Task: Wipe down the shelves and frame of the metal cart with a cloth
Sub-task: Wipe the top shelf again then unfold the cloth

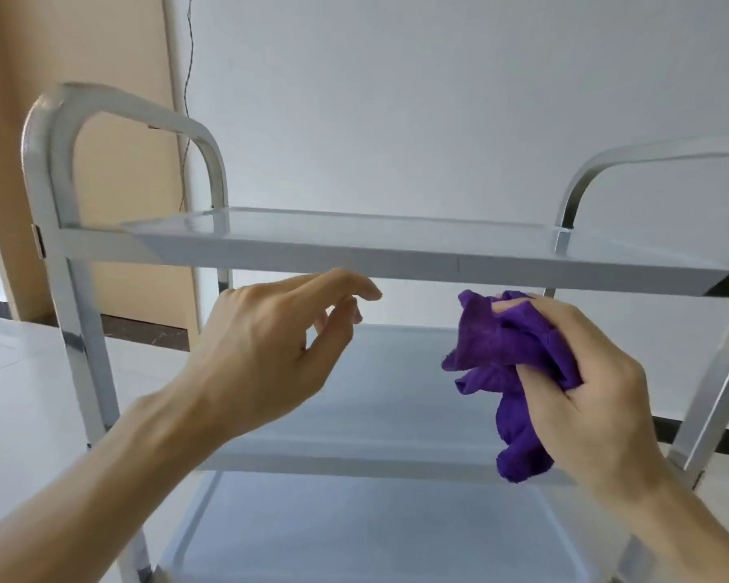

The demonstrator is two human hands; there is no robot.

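Cart position: the metal cart [76, 313] stands straight ahead of both hands, its shelves running long from left to right.
Nearest surface: the top shelf [354, 250] has its near edge just above and beyond the hands; the middle shelf [379, 372] lies below them.
Right hand [586, 385]: curled round the bunched purple cloth [510, 355], held just under the top shelf's near edge; judged the better placed for wiping.
Left hand [270, 351]: nothing held, fingers loosely bent, fingertips close beneath the same edge; contact cannot be told.
Hidden: the right frame is cut off; the lowest shelf is only partly seen.
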